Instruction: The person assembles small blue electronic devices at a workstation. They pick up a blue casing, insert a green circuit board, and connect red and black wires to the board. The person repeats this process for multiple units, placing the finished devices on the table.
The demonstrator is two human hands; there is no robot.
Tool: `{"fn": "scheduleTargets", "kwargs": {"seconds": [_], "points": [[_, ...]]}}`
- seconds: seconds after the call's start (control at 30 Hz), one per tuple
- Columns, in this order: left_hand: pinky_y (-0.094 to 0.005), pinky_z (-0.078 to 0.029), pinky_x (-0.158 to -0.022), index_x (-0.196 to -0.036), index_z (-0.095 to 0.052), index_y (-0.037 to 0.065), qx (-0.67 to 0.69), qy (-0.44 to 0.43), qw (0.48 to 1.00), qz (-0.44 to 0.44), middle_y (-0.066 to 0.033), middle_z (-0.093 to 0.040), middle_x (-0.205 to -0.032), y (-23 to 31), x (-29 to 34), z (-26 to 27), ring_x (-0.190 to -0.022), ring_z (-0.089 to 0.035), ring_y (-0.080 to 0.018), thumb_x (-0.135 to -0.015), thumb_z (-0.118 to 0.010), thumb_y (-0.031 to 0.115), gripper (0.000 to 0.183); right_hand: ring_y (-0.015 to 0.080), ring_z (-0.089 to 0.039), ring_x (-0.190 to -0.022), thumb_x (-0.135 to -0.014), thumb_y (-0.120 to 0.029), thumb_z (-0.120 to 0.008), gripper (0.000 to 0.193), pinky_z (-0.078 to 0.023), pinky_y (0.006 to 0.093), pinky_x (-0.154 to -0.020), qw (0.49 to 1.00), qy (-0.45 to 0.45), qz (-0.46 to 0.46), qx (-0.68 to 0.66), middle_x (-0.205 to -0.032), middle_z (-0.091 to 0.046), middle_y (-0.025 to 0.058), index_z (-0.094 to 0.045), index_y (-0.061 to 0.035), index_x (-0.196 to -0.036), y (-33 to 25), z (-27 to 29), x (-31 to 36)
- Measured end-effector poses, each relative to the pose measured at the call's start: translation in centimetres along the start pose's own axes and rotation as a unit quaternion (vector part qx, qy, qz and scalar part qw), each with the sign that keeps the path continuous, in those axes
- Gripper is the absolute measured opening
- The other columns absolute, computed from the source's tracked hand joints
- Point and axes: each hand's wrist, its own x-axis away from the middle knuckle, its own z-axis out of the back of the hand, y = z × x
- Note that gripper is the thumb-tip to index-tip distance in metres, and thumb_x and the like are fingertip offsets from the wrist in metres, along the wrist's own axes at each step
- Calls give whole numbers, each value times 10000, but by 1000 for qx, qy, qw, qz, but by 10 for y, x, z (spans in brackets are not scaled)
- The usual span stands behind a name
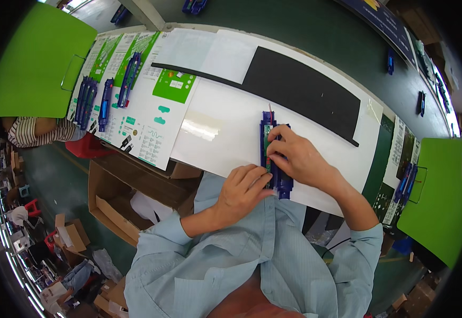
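On the white work surface in front of me lies a long blue plastic casing [263, 146], pointing away from me. A narrow green circuit board [267, 133] sits inside it, and a thin wire rises at its far end. Close along its right side is a second blue casing part [284, 186], partly covered by my right hand. My left hand [240, 193] grips the near end of the casing, fingers bent over its left edge. Above the board, my right hand [304, 163] has its thumb and fingers pinched together; what is between the fingertips is hidden.
A black mat [300, 87] lies beyond the casing. Several blue assembled units [105, 105] rest on printed sheets [148, 132] to the left. Green chair-like panels [40, 58] flank both sides. Below left stands an open cardboard box [117, 199]. Another person's striped sleeve [32, 131] shows at far left.
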Motion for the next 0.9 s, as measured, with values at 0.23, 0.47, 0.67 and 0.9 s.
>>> {"fn": "scheduleTargets", "kwargs": {"seconds": [0.23, 0.47, 0.67, 0.9], "points": [[-478, -511, -1059, -1257, -724, 8, -33, -17, 998, -54, -118, -662, -1353, -12, 16, -13, -1270, -622, -328, -826, -831, 165, 471, 314, -681, -877, -941, -96, -726, 66, -560, 423, -805, 999, -39, -1, 36, -1105, -590, 104, -729, -39, -906, 2, 1, -7], [-480, -498, -1066, -1236, -746, 24, -35, -13, 998, -52, -108, -678, -1335, -15, 15, -15, -1277, -626, -309, -847, -805, 164, 418, 315, -652, -934, -882, -32, -735, 75, -550, 426, -823, 993, 2, 81, 83, -1066, -609, 112, -713, -8, -949, 0, -4, -1], [-447, -492, -1045, -1196, -783, 69, -71, -3, 996, -48, -58, -719, -1291, -13, 9, -11, -1228, -655, -258, -798, -851, 206, 426, 304, -644, -1033, -796, 22, -723, 208, -557, 396, -888, 990, 76, 106, 61, -1130, -649, 110, -717, 24, -1004, 2, -18, 18], [-456, -485, -1045, -1211, -761, 59, -57, -33, 996, -61, -121, -666, -1390, -15, 4, -2, -1237, -644, -278, -810, -846, 209, 436, 297, -660, -993, -894, -12, -754, 214, -579, 396, -845, 990, 109, 81, 24, -1188, -636, 138, -741, 9, -1107, 8, -17, 21]]}}
